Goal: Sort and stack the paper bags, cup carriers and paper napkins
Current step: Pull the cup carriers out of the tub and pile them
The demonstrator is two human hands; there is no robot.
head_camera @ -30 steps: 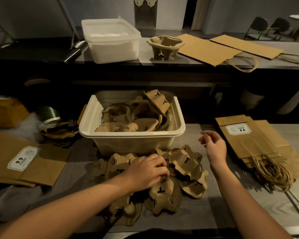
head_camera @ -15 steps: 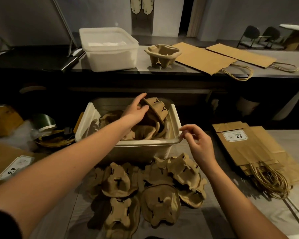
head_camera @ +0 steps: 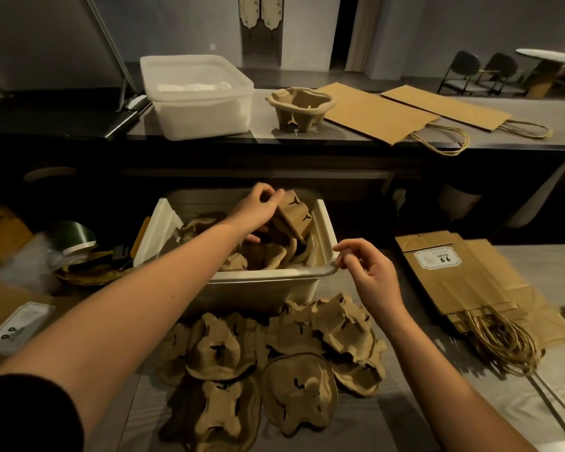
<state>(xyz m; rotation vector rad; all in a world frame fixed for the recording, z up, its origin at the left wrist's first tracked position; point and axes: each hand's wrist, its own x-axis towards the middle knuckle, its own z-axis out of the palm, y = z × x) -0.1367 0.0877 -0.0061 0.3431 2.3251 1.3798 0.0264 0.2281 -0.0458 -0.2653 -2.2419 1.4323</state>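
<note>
Two hands are working over a cream tub that is sitting on the near counter. The left hand is reaching into the tub. Its fingers are pinching the top edge of one brown cup carrier, which is leaning near the tub's right wall on top of more carriers jumbled inside.

The right hand is hanging just beside the tub's front right corner. Its fingers are bending loosely and are holding nothing. I cannot tell if the tips are touching the rim.

A messy pile of cup carriers is lying on the counter in front of the tub, between the two arms. A stack of flat paper bags with string handles is lying to the right, and the top one is showing a white label. Another labelled bag is lying at the left edge.

On the far counter, a white lidded box is sitting beside an upright carrier. Two flat bags are lying to its right.
</note>
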